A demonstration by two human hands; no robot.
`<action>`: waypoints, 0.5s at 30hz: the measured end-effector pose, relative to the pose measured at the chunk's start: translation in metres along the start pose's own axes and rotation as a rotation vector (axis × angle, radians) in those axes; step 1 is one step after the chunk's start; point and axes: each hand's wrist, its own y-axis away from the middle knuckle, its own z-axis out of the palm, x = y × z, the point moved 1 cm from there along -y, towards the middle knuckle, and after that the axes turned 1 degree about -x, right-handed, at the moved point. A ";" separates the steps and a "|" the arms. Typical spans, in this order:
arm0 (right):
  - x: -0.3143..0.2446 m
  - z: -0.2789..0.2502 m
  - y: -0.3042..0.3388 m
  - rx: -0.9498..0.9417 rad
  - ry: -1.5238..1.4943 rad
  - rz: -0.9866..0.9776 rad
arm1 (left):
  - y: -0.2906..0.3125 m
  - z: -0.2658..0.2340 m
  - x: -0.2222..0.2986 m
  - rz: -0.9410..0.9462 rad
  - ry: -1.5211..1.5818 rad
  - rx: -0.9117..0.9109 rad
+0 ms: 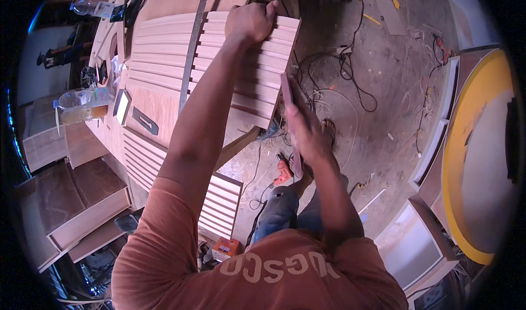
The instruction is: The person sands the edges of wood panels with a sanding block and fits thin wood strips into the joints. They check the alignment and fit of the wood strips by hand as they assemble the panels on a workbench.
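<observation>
A fluted wooden panel lies on the workbench, its right end sticking out past the bench edge. My left hand is closed over the panel's far edge, near the right corner. In my right hand is a long, flat, reddish-brown sanding block, held at a slant beside the panel's right end. The block's upper tip is close to that end; whether it touches cannot be made out. A long grey metal bar crosses the panel to the left of my left forearm.
A second slatted panel lies nearer me. Plastic bottles and a dark flat metal piece sit on the bench. On the floor are an orange power drill and tangled cables. A large yellow-rimmed round piece stands at right.
</observation>
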 end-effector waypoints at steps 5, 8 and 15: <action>0.034 0.035 0.073 0.013 -0.064 0.044 | -0.001 0.002 0.000 -0.037 -0.057 0.031; 0.038 0.041 0.122 -0.405 0.044 0.228 | 0.001 0.000 -0.001 -0.018 -0.055 0.041; 0.041 0.009 0.049 0.021 0.003 0.042 | 0.000 -0.003 0.000 0.028 -0.083 -0.010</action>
